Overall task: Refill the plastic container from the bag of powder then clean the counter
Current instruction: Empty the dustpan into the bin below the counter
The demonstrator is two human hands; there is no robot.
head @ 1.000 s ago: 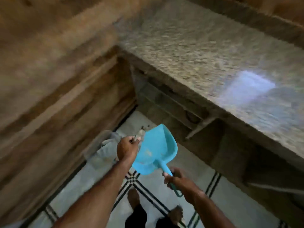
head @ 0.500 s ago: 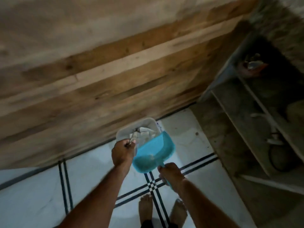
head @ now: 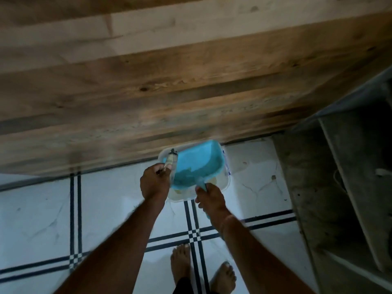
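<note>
A turquoise plastic dustpan [head: 198, 164], gripped by its handle in the closed right hand [head: 210, 198], tilts over a clear plastic bin [head: 224, 183] on the white tiled floor [head: 42, 211], beside the left hand [head: 153, 183] clenched around a small brush [head: 171, 160].

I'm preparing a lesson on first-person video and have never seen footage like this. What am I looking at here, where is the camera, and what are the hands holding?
No machine here: a camera worn on a person's head looks down at their own arms and bare feet. The right hand grips the handle of a blue dustpan. The left hand holds a small brush against the pan's edge. Both are held over a pale plastic bin that stands on the white tiled floor, beside a wooden panel. The pan looks tilted towards the bin, probably to empty it.
</note>
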